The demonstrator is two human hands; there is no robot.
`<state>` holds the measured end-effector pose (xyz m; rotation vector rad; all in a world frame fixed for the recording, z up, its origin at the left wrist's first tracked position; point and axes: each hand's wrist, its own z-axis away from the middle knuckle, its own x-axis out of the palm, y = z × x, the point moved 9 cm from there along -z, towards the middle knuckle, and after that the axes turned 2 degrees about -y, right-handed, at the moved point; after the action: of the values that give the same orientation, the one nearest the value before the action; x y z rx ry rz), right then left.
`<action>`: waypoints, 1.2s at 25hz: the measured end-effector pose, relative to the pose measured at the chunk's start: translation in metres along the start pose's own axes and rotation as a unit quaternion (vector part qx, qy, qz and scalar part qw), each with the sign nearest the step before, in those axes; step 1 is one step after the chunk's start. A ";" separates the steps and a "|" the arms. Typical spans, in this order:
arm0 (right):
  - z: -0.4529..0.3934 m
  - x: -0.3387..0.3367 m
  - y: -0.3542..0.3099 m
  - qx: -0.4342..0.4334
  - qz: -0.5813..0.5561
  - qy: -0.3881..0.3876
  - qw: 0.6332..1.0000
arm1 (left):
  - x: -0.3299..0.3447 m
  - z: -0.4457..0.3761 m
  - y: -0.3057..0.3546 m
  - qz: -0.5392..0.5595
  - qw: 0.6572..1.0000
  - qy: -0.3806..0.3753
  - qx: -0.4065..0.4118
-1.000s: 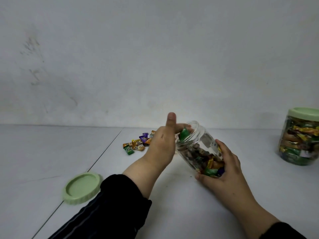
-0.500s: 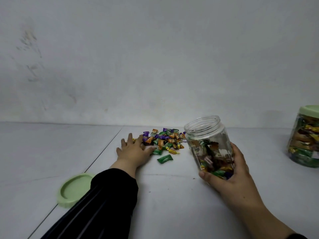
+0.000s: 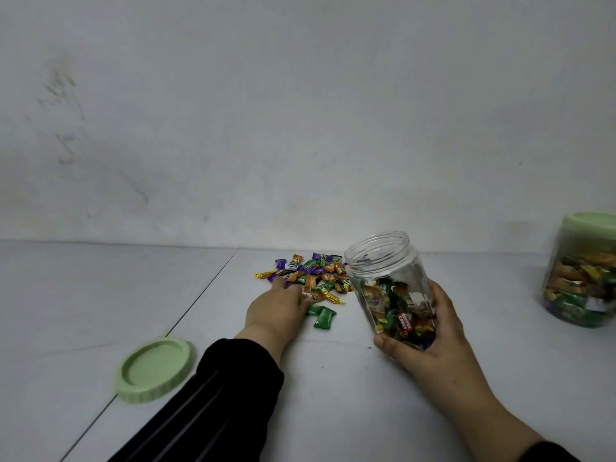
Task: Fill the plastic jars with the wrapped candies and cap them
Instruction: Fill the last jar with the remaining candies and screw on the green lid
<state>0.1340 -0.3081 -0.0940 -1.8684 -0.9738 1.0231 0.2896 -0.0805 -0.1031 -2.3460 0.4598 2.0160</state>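
Note:
A clear plastic jar [image 3: 383, 261] without a lid, about half full of wrapped candies, leans slightly left in the grip of my right hand [image 3: 430, 335], which wraps its lower part. Just left of it, a pile of loose wrapped candies [image 3: 320, 271] lies on the white table. My left hand [image 3: 276, 306] rests on the near edge of the pile with its fingers curled over some candies. A green candy [image 3: 323, 316] lies apart beside that hand. The jar's pale green lid [image 3: 155, 370] lies upside down at the near left.
A second jar [image 3: 583, 275], full of candies and capped with a green lid, stands at the far right edge. A seam in the table [image 3: 200, 295] runs diagonally on the left. A plain wall closes off the back.
My left hand left the jar's mouth, dropped onto the candy pile and now curls its fingers over candies. My right hand brought the jar from strongly tilted to nearly upright.

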 end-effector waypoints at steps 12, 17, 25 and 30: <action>0.005 0.008 -0.017 -0.038 0.049 -0.029 0.998 | -0.066 0.054 -0.005 0.477 0.858 0.153 -0.110; 0.009 0.025 -0.026 -0.089 0.123 -0.083 0.985 | -0.106 0.065 0.013 0.738 0.621 0.233 -0.125; 0.009 0.018 -0.024 -0.093 0.133 -0.047 0.986 | -0.119 0.071 0.061 0.554 0.806 0.205 0.035; 0.003 0.006 -0.011 -0.039 0.079 0.001 0.996 | -0.106 0.075 0.098 0.472 0.865 0.084 0.147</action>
<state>0.1310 -0.2975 -0.0867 -2.0368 -0.8878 1.0887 0.1811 -0.1369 0.0044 -2.2899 2.0862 1.7231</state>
